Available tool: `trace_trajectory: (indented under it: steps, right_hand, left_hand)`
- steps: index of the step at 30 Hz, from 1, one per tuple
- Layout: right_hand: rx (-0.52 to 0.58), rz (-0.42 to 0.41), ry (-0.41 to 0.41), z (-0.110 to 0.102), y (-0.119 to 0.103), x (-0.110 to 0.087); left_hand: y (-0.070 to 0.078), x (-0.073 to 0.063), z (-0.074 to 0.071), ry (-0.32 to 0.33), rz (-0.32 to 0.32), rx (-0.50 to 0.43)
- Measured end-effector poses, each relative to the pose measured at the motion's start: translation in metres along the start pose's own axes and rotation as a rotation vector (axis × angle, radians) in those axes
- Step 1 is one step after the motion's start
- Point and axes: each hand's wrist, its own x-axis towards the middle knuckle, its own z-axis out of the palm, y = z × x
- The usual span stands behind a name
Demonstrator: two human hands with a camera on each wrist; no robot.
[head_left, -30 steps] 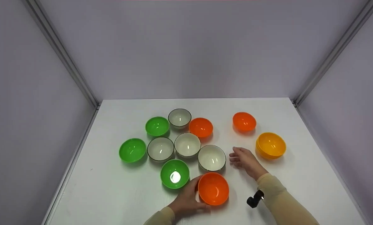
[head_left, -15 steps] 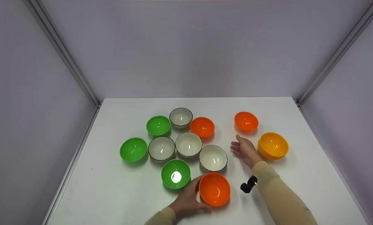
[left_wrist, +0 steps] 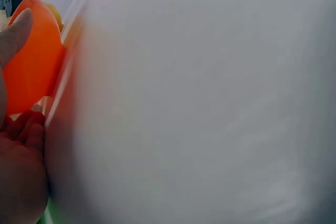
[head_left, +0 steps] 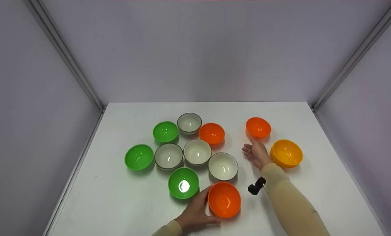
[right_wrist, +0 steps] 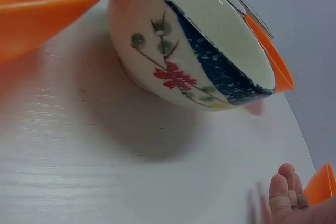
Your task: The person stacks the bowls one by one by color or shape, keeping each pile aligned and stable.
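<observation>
At the table's front, my left hand (head_left: 195,211) holds the left side of an orange bowl (head_left: 224,200), its thumb at the near side and fingers at the far side. In the left wrist view the thumb (left_wrist: 17,34) lies against this bowl (left_wrist: 39,59). My right hand (head_left: 258,154) is extended with nothing in it, just in front of the far-right orange bowl (head_left: 258,127). The right wrist view shows the hand (right_wrist: 289,198) beside that bowl (right_wrist: 321,186). To its right stands a stack of yellow bowls (head_left: 286,153).
Left of my right hand is a white bowl (head_left: 223,166), with more white bowls (head_left: 197,152) beyond. Green bowls (head_left: 183,183) stand to the left, and another orange bowl (head_left: 212,133) farther back. All rest on a white table (head_left: 110,203) with grey walls (head_left: 195,52) around it.
My right hand has moved away from me, from beside the nearest white bowl to the far-right orange bowl. The left hand and its orange bowl have stayed in place.
</observation>
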Motion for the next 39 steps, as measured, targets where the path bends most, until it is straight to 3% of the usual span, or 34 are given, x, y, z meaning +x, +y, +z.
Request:
trace_trajectory:
  steps: [6, 9, 12, 17, 22, 30, 39]
  right_hand:
    - [0.093, 0.037, 0.007, -0.005, -0.005, 0.006]
    - [0.124, 0.047, 0.005, -0.006, -0.007, 0.008]
    - [0.143, 0.057, -0.001, -0.004, -0.010, 0.010]
    - [0.136, 0.054, -0.012, -0.002, -0.013, 0.011]
    - [0.129, 0.055, 0.021, -0.002, -0.015, 0.014]
    - [0.167, 0.079, 0.075, -0.006, -0.018, 0.019]
    - [0.119, 0.020, 0.077, -0.006, -0.016, 0.023]
  left_hand:
    - [0.019, -0.015, -0.004, -0.030, -0.117, 0.145]
    - [0.030, -0.021, -0.006, -0.023, -0.131, 0.194]
    - [0.039, -0.023, -0.010, 0.037, -0.087, 0.260]
    - [0.049, -0.019, -0.022, 0.181, 0.107, 0.384]
    - [0.056, -0.012, -0.031, 0.257, 0.247, 0.438]
    - [0.067, 0.003, -0.042, 0.277, 0.263, 0.445]
    - [0.076, 0.025, -0.061, 0.275, 0.249, 0.476]
